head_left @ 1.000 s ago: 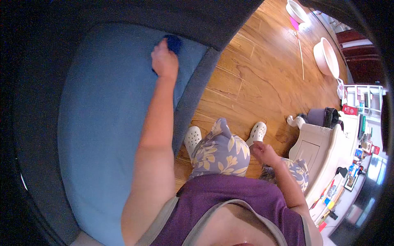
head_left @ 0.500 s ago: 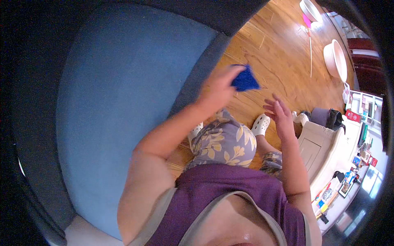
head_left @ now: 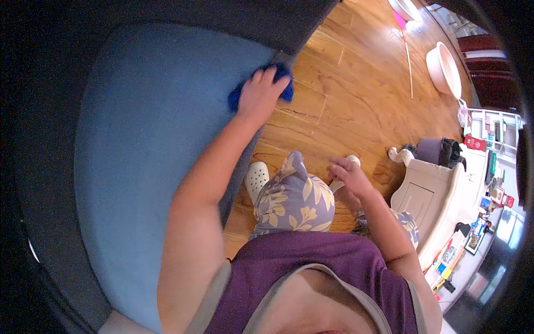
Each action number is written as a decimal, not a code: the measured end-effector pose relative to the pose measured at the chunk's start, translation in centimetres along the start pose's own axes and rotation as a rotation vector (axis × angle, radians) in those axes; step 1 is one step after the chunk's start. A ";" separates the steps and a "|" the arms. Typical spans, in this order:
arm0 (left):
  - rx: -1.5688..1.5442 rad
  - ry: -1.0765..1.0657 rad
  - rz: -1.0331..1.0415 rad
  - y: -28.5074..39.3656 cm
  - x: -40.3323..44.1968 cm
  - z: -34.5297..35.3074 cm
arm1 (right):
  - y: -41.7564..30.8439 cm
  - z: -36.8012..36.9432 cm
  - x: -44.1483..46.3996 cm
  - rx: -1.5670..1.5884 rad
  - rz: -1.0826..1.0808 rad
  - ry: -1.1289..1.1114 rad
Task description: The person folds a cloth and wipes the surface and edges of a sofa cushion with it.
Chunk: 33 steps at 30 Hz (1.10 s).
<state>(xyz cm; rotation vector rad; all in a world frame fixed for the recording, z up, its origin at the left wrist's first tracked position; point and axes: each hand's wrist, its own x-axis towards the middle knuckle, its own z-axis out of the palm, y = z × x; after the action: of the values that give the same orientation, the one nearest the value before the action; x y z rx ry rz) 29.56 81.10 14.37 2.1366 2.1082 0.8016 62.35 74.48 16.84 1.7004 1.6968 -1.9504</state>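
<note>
Spread over a dark blue cloth (head_left: 285,80), my left hand (head_left: 261,96) presses it on the front edge of the blue seat cushion (head_left: 150,133), near the seat's far corner. The cloth sticks out on both sides of the fingers. My right hand (head_left: 347,177) hangs in the air over the wooden floor, beside my knee and above one white clog. Its fingers are loosely bent and apart, with nothing in them.
A pink basin (head_left: 443,69), a white basin (head_left: 406,9) and a thin stick (head_left: 408,64) are on the floor (head_left: 322,122). To the right stand a grey bin (head_left: 429,151) and a white cabinet (head_left: 420,192) bearing many small items. Dark sofa sides (head_left: 44,167) border the cushion.
The cloth came off the cushion, passed over the floor in my left hand, and is now back on the seat's front edge. My right hand rose with spread fingers, then lowered.
</note>
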 end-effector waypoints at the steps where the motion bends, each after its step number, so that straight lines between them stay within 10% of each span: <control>1: -0.112 -0.040 -0.049 1.0 2.0 1.1 | 0.2 0.2 0.2 -0.027 -0.002 0.005; 3: -0.497 0.004 -0.027 4.1 5.6 2.7 | -2.2 -1.3 0.9 -0.092 -0.033 0.038; 5: -0.782 0.056 0.048 8.8 3.9 0.7 | -6.1 -0.6 -0.3 0.278 -0.168 0.297; 7: -0.916 -0.218 0.201 11.7 0.3 2.3 | -9.0 -2.7 1.1 1.019 -0.344 -0.070; 9: -0.893 -0.202 0.197 12.2 -1.2 1.2 | -11.1 -2.2 1.0 1.075 -0.243 0.158; 15: -0.617 -0.027 -0.185 2.1 -1.4 0.1 | -10.9 -4.8 1.6 0.797 -0.271 -0.060; 16: -0.622 -0.029 -0.188 1.4 -1.0 0.1 | -6.8 -9.4 3.9 0.101 0.026 0.012; 19: -0.175 -0.032 -0.408 1.1 1.0 0.6 | -7.2 -12.0 3.0 -0.452 0.073 0.185; 23: -0.033 -0.105 -0.346 2.8 -0.7 2.8 | -7.8 -11.6 0.4 0.304 -0.178 0.207; 25: 0.036 -0.157 -0.222 3.1 -1.2 2.9 | -3.4 -17.0 2.7 -0.889 -0.133 0.287; 26: 0.036 -0.158 -0.221 3.0 -1.4 3.0 | -4.4 -16.1 2.4 -0.956 -0.195 0.311; 29: 0.060 -0.075 -0.104 2.9 -2.2 4.1 | -8.9 -13.5 1.5 -0.184 0.020 0.220; 33: 0.388 -0.069 -0.045 4.3 -3.2 4.1 | -12.6 -10.5 1.0 -0.147 -0.250 0.391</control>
<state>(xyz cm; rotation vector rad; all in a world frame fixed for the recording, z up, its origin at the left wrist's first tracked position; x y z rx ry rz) 35.26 79.12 11.40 2.2331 2.4281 0.3267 60.98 87.57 26.62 1.9969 2.2175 -1.5968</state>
